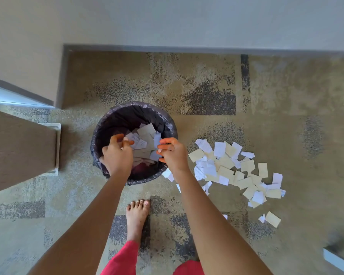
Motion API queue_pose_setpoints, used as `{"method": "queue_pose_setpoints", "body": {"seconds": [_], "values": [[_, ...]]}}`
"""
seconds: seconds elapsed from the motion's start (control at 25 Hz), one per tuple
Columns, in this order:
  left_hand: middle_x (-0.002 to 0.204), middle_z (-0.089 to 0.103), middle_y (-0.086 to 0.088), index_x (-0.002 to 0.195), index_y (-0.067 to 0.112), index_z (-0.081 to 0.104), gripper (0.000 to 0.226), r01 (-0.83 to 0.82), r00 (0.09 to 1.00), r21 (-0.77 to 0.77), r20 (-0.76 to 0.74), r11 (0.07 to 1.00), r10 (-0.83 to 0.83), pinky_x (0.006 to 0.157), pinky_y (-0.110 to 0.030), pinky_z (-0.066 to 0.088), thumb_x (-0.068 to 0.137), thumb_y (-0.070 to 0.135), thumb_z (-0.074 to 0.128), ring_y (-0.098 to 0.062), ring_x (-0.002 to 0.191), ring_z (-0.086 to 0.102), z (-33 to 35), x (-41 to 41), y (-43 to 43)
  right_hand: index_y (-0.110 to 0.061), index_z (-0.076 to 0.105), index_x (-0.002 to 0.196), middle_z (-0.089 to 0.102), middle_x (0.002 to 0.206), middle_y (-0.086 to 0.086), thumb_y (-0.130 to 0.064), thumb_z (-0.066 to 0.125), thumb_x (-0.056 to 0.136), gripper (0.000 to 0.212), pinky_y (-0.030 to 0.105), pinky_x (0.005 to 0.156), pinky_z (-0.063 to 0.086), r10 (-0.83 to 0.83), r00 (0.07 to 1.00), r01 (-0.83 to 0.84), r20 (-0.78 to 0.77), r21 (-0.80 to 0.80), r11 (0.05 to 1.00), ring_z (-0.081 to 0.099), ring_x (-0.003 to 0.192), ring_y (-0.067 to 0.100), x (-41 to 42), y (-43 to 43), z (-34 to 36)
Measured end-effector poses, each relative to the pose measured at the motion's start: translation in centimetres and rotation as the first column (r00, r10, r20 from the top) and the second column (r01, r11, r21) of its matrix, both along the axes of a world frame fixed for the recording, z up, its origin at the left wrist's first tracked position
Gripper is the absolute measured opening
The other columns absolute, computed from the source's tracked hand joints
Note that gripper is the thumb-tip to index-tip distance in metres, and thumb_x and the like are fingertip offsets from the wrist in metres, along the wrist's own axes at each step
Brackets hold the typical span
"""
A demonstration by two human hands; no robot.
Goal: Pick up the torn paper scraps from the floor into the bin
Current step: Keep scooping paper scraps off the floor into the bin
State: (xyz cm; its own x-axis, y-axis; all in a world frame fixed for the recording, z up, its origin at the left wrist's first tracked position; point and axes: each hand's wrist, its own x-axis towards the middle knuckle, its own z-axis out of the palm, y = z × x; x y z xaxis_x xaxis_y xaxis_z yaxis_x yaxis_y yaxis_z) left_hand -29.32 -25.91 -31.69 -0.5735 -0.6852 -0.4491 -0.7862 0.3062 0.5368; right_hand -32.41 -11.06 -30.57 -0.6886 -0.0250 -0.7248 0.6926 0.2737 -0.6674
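— Left hand (117, 153) first: where is it?
— Over the bin (147, 178), near the left rim, fingers curled down toward the scraps (145, 139) inside. Thumb and forefinger sit close together, but I cannot tell whether they pinch any paper.
— And the right hand (172, 153)?
— At the bin's right rim, fingers bent as well. Something pale shows under them; scrap or nail, I cannot tell.
— What is in the bin?
— A dark liner (117, 116), with white and cream scraps heaped toward the right side.
— How much is on the floor?
— A big pile (226, 167) lies on the carpet (207, 120) just right of the bin, its pieces overlapping. A couple of scraps lie against the bin's base by the right wrist. A few strays (272, 219) lie apart from the pile, nearer the person.
— Anything else?
— A bare foot (137, 217) stands on the carpet between the forearms, its leg in red trousers (123, 257). A brown panel (18, 147) is at the left, and a pale wall (187, 20) beyond the bin.
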Motion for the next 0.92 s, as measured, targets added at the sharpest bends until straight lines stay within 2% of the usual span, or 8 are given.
{"method": "queue_pose_setpoints", "body": {"seconds": [0.2, 0.36, 0.44, 0.52, 0.6, 0.68, 0.76, 0.92], "values": [[0.087, 0.069, 0.023, 0.107, 0.033, 0.055, 0.026, -0.060, 0.988, -0.070, -0.148, 0.996, 0.049, 0.103, -0.054, 0.035, 0.084, 0.029, 0.045, -0.022, 0.108, 0.058, 0.6, 1.9, 4.4, -0.021, 0.063, 0.086, 0.070, 0.087, 0.007, 0.002, 0.062, 0.085, 0.023, 0.029, 0.061, 0.056, -0.084, 0.996, 0.082, -0.019, -0.099, 0.992, 0.068, 0.074, 0.016, 3.5, 7.2, -0.6], [0.086, 0.064, 0.021, 0.105, 0.020, 0.062, 0.019, 0.152, 0.889, -0.120, -0.417, 0.981, -0.189, 0.089, -0.036, 0.046, 0.089, 0.012, 0.055, -0.019, 0.098, 0.055, 0.5, 5.6, 14.6, -0.021, 0.065, 0.084, 0.070, 0.082, 0.009, 0.001, 0.062, 0.081, 0.022, 0.031, 0.057, 0.052, -0.216, 0.976, 0.216, 0.035, 0.019, 0.976, 0.065, 0.071, 0.021, 7.6, 18.1, -5.8], [0.090, 0.067, 0.010, 0.106, 0.018, 0.063, 0.021, 0.309, 0.879, -0.015, -0.376, 0.951, -0.291, 0.084, -0.032, 0.048, 0.086, 0.012, 0.059, -0.016, 0.095, 0.058, -2.9, 8.9, 19.5, -0.025, 0.066, 0.080, 0.070, 0.080, 0.004, -0.001, 0.063, 0.078, 0.024, 0.031, 0.057, 0.052, -0.241, 0.963, 0.226, 0.121, 0.127, 0.966, 0.065, 0.074, 0.020, 11.1, 23.7, -9.4], [0.100, 0.067, 0.007, 0.112, 0.020, 0.060, 0.028, 0.457, 0.882, 0.083, -0.174, 0.886, -0.438, 0.081, -0.036, 0.050, 0.085, 0.015, 0.064, -0.017, 0.098, 0.057, -7.9, 12.5, 23.0, -0.026, 0.066, 0.084, 0.070, 0.080, 0.000, -0.006, 0.067, 0.074, 0.022, 0.036, 0.064, 0.055, -0.216, 0.952, 0.163, 0.215, 0.242, 0.957, 0.066, 0.079, 0.021, 15.2, 28.4, -13.2], [0.120, 0.059, 0.001, 0.123, 0.022, 0.052, 0.042, 0.693, 0.711, 0.090, 0.083, 0.716, -0.698, 0.087, -0.044, 0.050, 0.084, 0.021, 0.068, -0.025, 0.113, 0.050, -12.9, 15.5, 25.5, -0.022, 0.063, 0.095, 0.069, 0.091, 0.004, -0.008, 0.073, 0.072, 0.029, 0.038, 0.076, 0.054, -0.159, 0.946, 0.067, 0.283, 0.308, 0.949, 0.066, 0.088, 0.025, 19.7, 32.1, -16.6], [0.139, 0.043, -0.004, 0.135, 0.023, 0.042, 0.056, 0.885, 0.403, 0.130, 0.266, 0.447, -0.876, 0.100, -0.049, 0.042, 0.085, 0.029, 0.067, -0.031, 0.129, 0.038, -16.6, 17.7, 27.3, -0.018, 0.061, 0.105, 0.065, 0.106, 0.008, -0.010, 0.076, 0.071, 0.038, 0.039, 0.084, 0.052, -0.103, 0.950, -0.025, 0.294, 0.401, 0.916, 0.063, 0.100, 0.027, 23.7, 34.7, -19.4], [0.150, 0.027, -0.008, 0.143, 0.024, 0.030, 0.072, 0.960, 0.186, 0.128, 0.373, 0.249, -0.909, 0.106, -0.049, 0.035, 0.084, 0.038, 0.069, -0.033, 0.138, 0.027, -19.5, 19.0, 28.3, -0.016, 0.056, 0.119, 0.056, 0.122, 0.012, -0.013, 0.078, 0.070, 0.054, 0.036, 0.089, 0.048, -0.077, 0.950, -0.086, 0.304, 0.487, 0.869, 0.055, 0.113, 0.030, 26.6, 36.2, -21.4], [0.158, -0.003, -0.018, 0.152, 0.021, -0.006, 0.111, 0.995, -0.098, 0.054, 0.528, -0.082, -0.844, 0.110, -0.055, 0.026, 0.078, 0.052, 0.071, -0.042, 0.145, 0.004, -23.0, 21.4, 29.6, -0.018, 0.027, 0.145, 0.025, 0.146, 0.018, -0.030, 0.088, 0.061, 0.105, 0.047, 0.102, 0.042, 0.094, 0.931, -0.291, 0.353, 0.559, 0.777, 0.028, 0.134, 0.039, 30.4, 35.5, -24.1]]}}
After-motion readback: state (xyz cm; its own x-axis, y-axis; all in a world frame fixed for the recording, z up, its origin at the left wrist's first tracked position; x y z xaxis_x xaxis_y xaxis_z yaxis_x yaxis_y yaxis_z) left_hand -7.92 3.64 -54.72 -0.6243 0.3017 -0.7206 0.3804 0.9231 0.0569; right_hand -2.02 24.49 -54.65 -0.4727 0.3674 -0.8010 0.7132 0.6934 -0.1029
